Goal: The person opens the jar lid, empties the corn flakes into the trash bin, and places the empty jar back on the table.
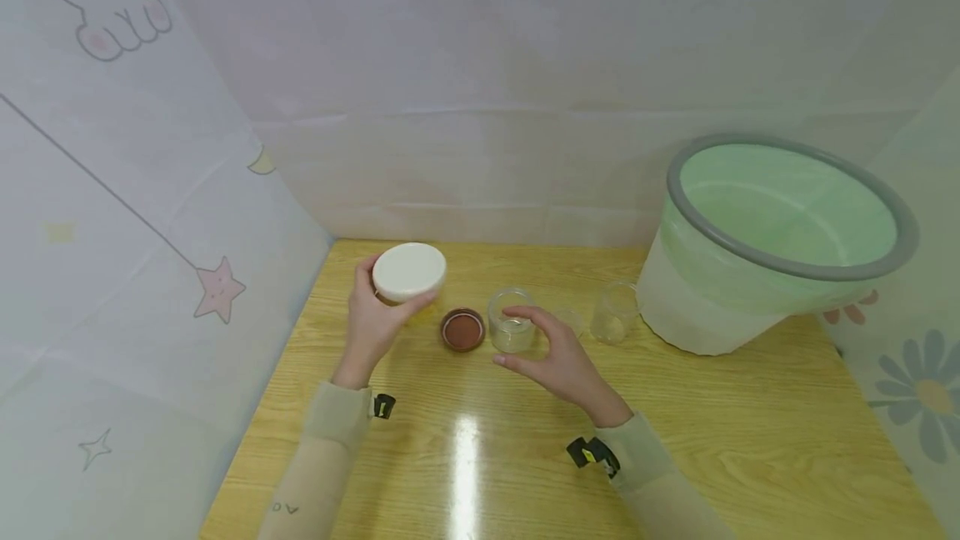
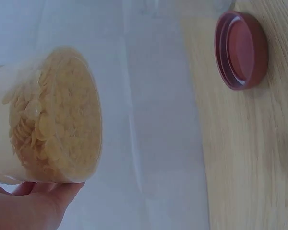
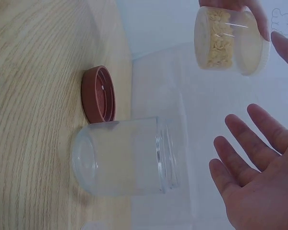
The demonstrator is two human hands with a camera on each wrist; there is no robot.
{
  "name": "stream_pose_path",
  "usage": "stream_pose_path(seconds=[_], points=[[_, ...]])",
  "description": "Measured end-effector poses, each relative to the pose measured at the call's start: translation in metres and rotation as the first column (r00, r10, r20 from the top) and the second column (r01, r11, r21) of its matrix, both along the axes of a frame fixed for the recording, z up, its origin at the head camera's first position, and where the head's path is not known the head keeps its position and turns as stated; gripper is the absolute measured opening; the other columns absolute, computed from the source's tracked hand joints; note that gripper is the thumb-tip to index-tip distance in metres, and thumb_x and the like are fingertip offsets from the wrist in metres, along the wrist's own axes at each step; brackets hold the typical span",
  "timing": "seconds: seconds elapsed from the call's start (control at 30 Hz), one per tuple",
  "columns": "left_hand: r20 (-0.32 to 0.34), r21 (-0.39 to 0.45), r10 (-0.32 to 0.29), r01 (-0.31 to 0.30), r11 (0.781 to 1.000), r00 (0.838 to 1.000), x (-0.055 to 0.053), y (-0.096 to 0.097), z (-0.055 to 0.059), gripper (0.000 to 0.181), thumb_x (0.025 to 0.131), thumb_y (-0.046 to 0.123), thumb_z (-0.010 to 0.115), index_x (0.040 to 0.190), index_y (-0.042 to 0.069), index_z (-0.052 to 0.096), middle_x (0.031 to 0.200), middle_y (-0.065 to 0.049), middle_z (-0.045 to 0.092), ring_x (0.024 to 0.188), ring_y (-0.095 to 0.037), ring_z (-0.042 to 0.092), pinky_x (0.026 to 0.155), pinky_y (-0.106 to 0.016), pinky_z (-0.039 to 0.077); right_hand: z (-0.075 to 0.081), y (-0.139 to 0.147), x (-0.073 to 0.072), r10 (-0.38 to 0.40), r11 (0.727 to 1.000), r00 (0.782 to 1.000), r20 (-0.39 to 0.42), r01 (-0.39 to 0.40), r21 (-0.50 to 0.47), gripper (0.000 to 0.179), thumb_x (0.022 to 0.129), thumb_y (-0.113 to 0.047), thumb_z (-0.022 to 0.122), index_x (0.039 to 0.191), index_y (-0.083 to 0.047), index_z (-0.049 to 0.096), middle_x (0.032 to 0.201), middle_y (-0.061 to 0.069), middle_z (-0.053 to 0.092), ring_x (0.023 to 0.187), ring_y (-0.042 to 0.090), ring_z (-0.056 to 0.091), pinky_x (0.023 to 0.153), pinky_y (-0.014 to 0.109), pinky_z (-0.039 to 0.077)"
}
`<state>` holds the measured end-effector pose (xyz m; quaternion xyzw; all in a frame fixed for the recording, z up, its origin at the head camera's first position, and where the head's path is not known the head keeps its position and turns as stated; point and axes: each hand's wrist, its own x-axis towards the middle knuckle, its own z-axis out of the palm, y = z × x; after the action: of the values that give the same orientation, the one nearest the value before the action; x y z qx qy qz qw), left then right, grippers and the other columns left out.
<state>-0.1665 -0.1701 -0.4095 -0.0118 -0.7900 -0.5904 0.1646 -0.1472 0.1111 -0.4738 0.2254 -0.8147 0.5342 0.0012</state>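
We gripped a tub (image 1: 409, 272) of flakes (image 2: 69, 115) left-handed, left hand (image 1: 373, 319) curled round it, right hand (image 1: 558, 361) spread near a glass jar (image 3: 127, 158), red lid (image 1: 462, 331) beside.

We count 1 flake tub (image 2: 62, 120), 1 white lid (image 1: 409, 268), 1 brown lid (image 1: 462, 330), 2+ other clear vessels (image 1: 513, 340), 1 bin (image 1: 697, 294), 2 hands (image 1: 558, 361).

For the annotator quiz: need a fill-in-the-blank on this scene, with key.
1. The left hand grips a jar of flakes whose lid is ____.
2. The right hand holds ____.
3. In the head view, the reddish-brown lid lies to the ____ of the nearest clear jar.
4. The rim of the large bucket is ____.

Missing words: white; nothing; left; grey
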Motion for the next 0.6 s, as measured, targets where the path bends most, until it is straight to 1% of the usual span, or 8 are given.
stream_pose_path(seconds=[0.07, 0.17, 0.27, 0.37, 0.5, 0.6], points=[[-0.017, -0.003, -0.023, 0.023, 1.0, 1.0, -0.004, 0.001, -0.009, 0.087, 0.069, 0.006, 0.094, 0.14, -0.005, 0.043, 0.133, -0.021, 0.055, 0.121, -0.032, 0.054, 0.104, -0.047, 0.042, 0.0, 0.0, 0.0, 0.002, 1.0, 1.0, 0.0, -0.002, -0.005, 0.064, 0.085, -0.036, 0.086, 0.141, -0.023, 0.057, 0.142, -0.007, 0.057, 0.138, 0.019, 0.044, 0.113, 0.052, 0.032], [-0.043, 0.013, -0.079, 0.08, 0.997, 0.996, -0.009, 0.003, -0.022, 0.089, 0.069, 0.009, 0.096, 0.14, 0.0, 0.043, 0.134, -0.017, 0.055, 0.12, -0.03, 0.056, 0.103, -0.047, 0.044, 0.001, 0.0, 0.0, 0.008, 1.0, 1.0, -0.004, -0.008, -0.014, 0.066, 0.085, -0.036, 0.086, 0.142, -0.022, 0.056, 0.143, -0.004, 0.056, 0.138, 0.019, 0.044, 0.113, 0.052, 0.032], [-0.062, 0.014, -0.139, 0.14, 0.99, 0.988, -0.007, 0.009, -0.022, 0.088, 0.069, 0.013, 0.097, 0.138, 0.003, 0.043, 0.134, -0.012, 0.055, 0.119, -0.027, 0.058, 0.101, -0.045, 0.047, 0.002, 0.0, 0.0, 0.014, 1.0, 1.0, -0.001, -0.014, -0.024, 0.067, 0.085, -0.035, 0.086, 0.144, -0.023, 0.055, 0.145, -0.001, 0.055, 0.139, 0.018, 0.043, 0.113, 0.053, 0.031], [-0.073, -0.002, -0.193, 0.194, 0.981, 0.978, -0.003, 0.016, -0.019, 0.089, 0.07, 0.019, 0.096, 0.139, 0.006, 0.042, 0.135, -0.009, 0.055, 0.119, -0.025, 0.058, 0.1, -0.046, 0.047, 0.003, -0.001, 0.0, 0.018, 0.999, 1.0, 0.002, -0.018, -0.034, 0.07, 0.085, -0.035, 0.086, 0.145, -0.024, 0.053, 0.147, 0.0, 0.054, 0.14, 0.019, 0.042, 0.113, 0.056, 0.03], [-0.067, -0.006, -0.256, 0.256, 0.967, 0.964, 0.003, 0.027, -0.014, 0.089, 0.071, 0.021, 0.096, 0.14, 0.008, 0.041, 0.136, -0.007, 0.054, 0.119, -0.024, 0.057, 0.1, -0.047, 0.047, 0.002, -0.002, 0.001, 0.019, 0.998, 1.0, -0.004, -0.019, -0.052, 0.075, 0.083, -0.034, 0.088, 0.148, -0.022, 0.051, 0.148, 0.002, 0.052, 0.139, 0.022, 0.043, 0.111, 0.061, 0.03], [-0.059, -0.004, -0.293, 0.293, 0.956, 0.954, 0.008, 0.034, -0.012, 0.09, 0.07, 0.021, 0.096, 0.14, 0.008, 0.041, 0.136, -0.006, 0.054, 0.119, -0.024, 0.057, 0.1, -0.047, 0.046, 0.003, -0.003, 0.001, 0.021, 0.998, 1.0, -0.018, -0.022, -0.062, 0.081, 0.081, -0.034, 0.089, 0.15, -0.021, 0.048, 0.15, 0.001, 0.051, 0.138, 0.022, 0.044, 0.111, 0.06, 0.032]])
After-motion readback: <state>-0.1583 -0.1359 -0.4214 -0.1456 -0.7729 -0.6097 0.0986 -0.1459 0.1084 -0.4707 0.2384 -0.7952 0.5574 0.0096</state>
